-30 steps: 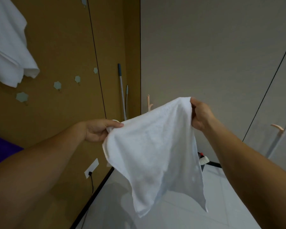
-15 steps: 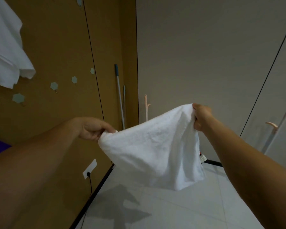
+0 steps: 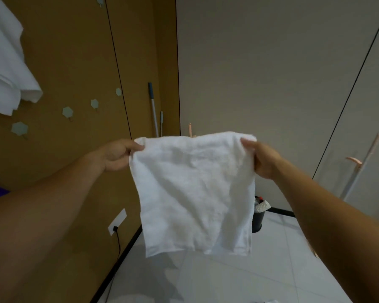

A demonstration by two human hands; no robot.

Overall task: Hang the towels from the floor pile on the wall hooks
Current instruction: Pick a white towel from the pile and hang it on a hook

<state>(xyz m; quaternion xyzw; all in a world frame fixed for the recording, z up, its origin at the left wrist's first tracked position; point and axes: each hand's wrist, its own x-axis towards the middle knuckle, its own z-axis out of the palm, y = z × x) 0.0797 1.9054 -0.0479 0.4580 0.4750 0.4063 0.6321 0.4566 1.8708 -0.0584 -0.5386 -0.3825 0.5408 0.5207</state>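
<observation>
Behind the held towel (image 3: pixel 193 189) stand two poles (image 3: pixel 153 108).

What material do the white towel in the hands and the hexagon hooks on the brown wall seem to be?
The white towel looks like cotton terry, matte: fuzzy, softly creased surface. The hexagon hooks are perhaps plastic, pale grey-green, smooth; too small to be sure.

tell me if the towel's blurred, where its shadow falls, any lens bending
Head view: towel slightly soft, smeared at its top edge by the right hand; head view: its shadow falls on the floor below; head view: wall seams curve.
</observation>
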